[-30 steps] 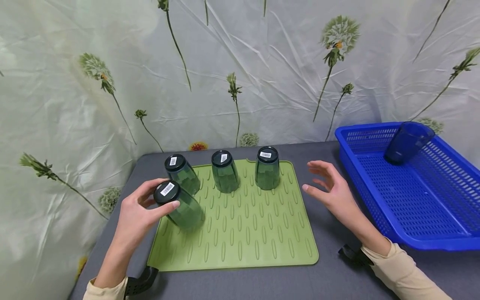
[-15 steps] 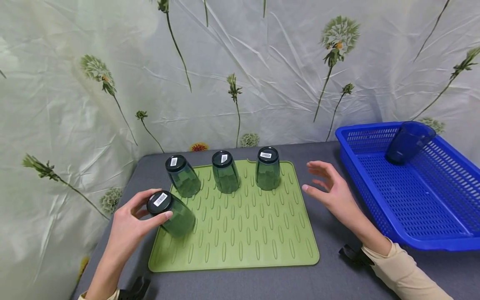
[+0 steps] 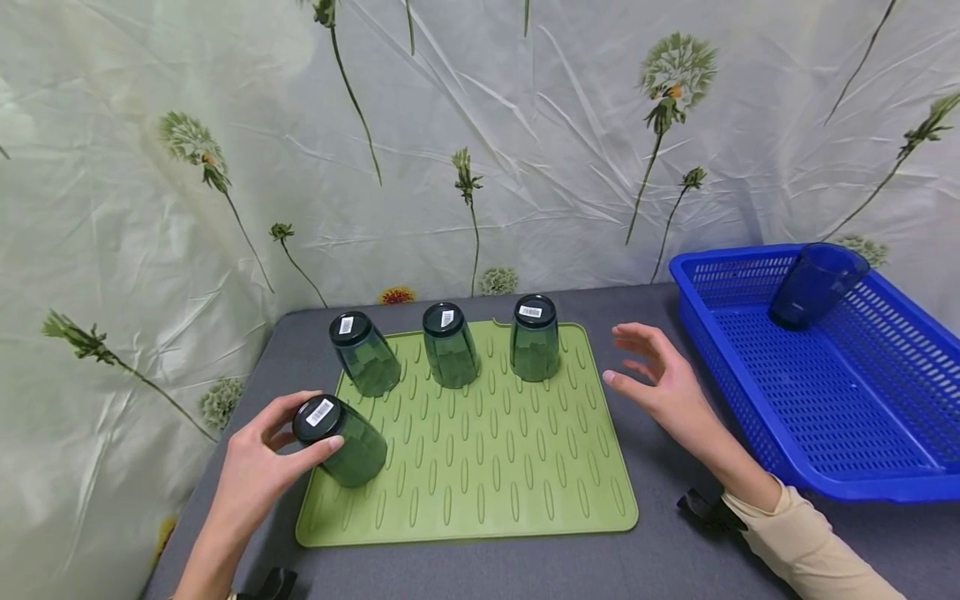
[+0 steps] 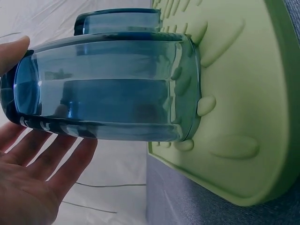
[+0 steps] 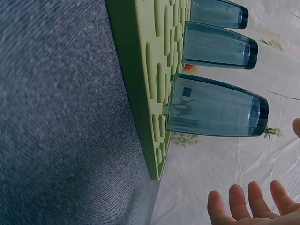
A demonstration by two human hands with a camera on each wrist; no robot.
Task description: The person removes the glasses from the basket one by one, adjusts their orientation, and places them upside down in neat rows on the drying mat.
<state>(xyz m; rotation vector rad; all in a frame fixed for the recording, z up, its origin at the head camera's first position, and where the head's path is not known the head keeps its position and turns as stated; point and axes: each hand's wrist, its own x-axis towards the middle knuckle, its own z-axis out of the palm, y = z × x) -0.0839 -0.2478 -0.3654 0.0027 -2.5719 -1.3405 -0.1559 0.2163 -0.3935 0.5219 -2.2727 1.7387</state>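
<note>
My left hand (image 3: pixel 258 458) holds an upside-down drinking glass (image 3: pixel 358 450) near its base, thumb on one side and fingers on the other. In the left wrist view the rim of this glass (image 4: pixel 117 89) appears to touch the green ribbed mat (image 4: pixel 253 93). Three more upturned glasses stand along the mat's back edge: a left one (image 3: pixel 367 360), a middle one (image 3: pixel 453 354) and a right one (image 3: pixel 536 346). To the right of the mat, my right hand (image 3: pixel 663 383) hovers with fingers relaxed and apart, holding nothing.
A blue plastic basket (image 3: pixel 795 479) stands at the right. One more glass (image 3: pixel 813 287) leans inside its back corner. Grey cloth (image 3: pixel 465 571) covers the table, and a flower-print sheet (image 3: pixel 570 167) hangs behind it.
My left hand has moved the held glass toward me and slightly left, away from the back-left glass, and lowered it to the mat. My right hand has stayed in place.
</note>
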